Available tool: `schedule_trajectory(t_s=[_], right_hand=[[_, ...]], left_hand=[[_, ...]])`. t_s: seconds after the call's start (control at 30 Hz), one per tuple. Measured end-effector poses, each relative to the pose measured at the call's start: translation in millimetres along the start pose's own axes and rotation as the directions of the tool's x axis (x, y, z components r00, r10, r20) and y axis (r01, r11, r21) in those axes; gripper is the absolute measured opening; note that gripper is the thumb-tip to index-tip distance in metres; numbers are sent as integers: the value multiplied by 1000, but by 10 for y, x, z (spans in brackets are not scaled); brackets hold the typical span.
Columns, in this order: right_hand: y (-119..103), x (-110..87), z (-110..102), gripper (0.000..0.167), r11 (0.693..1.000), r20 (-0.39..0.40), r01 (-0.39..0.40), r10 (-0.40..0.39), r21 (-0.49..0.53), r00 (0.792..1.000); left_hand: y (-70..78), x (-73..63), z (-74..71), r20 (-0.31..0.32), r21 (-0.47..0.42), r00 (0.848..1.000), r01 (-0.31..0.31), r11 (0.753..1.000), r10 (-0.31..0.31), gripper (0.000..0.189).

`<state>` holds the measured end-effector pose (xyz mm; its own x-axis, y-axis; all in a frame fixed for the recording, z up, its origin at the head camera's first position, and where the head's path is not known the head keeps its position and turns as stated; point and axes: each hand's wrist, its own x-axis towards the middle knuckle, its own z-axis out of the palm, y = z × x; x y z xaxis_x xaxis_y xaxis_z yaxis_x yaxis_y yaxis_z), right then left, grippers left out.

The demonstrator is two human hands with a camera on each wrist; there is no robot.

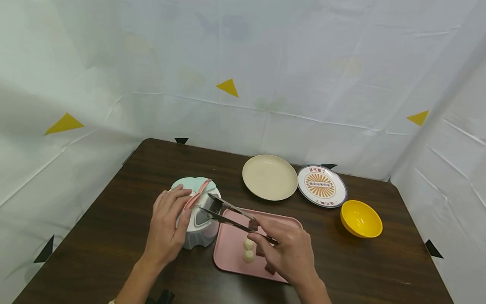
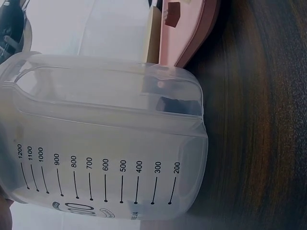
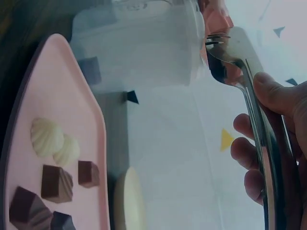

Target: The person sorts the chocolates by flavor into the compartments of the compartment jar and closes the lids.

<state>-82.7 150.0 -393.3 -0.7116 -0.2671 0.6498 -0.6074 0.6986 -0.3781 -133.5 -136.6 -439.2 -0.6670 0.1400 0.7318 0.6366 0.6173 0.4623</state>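
A translucent canister (image 2: pixel 120 129) with printed measuring marks stands upright on the table, under a white and mint lid (image 1: pixel 190 184) with a raised pink flap (image 1: pixel 196 195). My left hand (image 1: pixel 168 223) is on the lid, pinching the flap between fingers and thumb. In my right hand (image 1: pixel 290 247) are metal tongs (image 1: pixel 239 228), gripped midway; their fork-and-spoon ends (image 3: pixel 223 62) are over the lid's opening. Through the canister's wall a dark block (image 2: pixel 177 105) shows low down. Right beside it lies a pink tray (image 1: pixel 229 253) bearing brown chocolates (image 3: pixel 56 183) and two pale shell-shaped ones (image 1: pixel 248 250).
Behind the tray lie a beige plate (image 1: pixel 269 177) and a white plate with a printed orange pattern (image 1: pixel 322 185). A yellow bowl (image 1: pixel 360 218) is at the right. White sheeting (image 1: pixel 265 63) hangs behind the dark wooden table (image 1: pixel 114 211).
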Motion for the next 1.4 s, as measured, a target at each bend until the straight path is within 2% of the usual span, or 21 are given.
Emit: schedule_trajectory(t_s=[0.43, 0.87, 1.23, 1.33, 1.4], right_hand=[[-15, 42, 47, 31, 999, 12, 26, -26, 27, 1000], [-23, 60, 32, 39, 999, 28, 34, -34, -2, 999], [16, -5, -90, 51, 995, 40, -37, 41, -97, 998], [87, -25, -192, 54, 987, 41, -71, 78, -141, 996], [149, -40, -280, 55, 978, 56, -118, 129, -171, 990]], left_hand=[[2, -3, 3, -7, 0, 1000, -1, 1000, 1, 34], [-5, -8, -1, 2, -6, 1000, 6, 1000, -6, 33], [2, -1, -9, -3, -7, 1000, 1, 1000, -1, 33], [2, -1, -9, -2, -9, 1000, 2, 1000, -2, 33], [1, -3, -9, 1, -9, 1000, 3, 1000, -3, 34]])
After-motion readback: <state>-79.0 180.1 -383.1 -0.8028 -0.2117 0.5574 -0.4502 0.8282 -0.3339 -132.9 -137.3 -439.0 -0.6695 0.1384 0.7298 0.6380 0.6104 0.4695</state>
